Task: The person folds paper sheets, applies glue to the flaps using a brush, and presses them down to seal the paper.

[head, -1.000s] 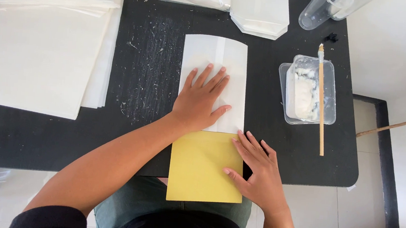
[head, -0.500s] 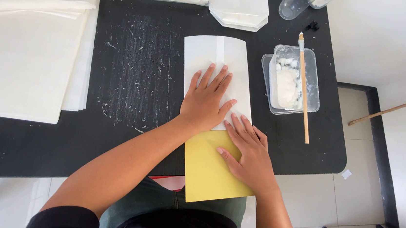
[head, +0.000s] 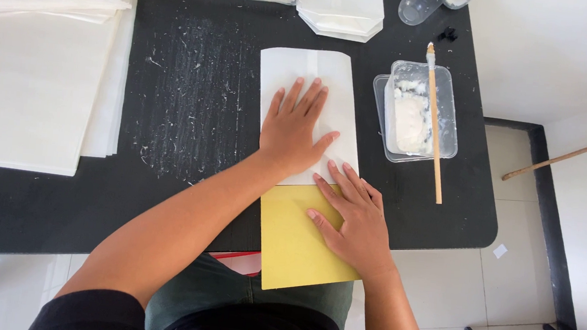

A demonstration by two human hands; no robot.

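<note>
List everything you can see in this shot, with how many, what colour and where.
white paper bag: one, white, flat at table centre
yellow card: one, yellow, overhanging the near edge
paper sheets: a stack, white, left side
folded bags: a pile, white, far edge
paste tub: one, clear, right of the bag
stick: one, wooden, across the tub
table: one, black
left hand: flat on the bag
right hand: flat on the card
</note>
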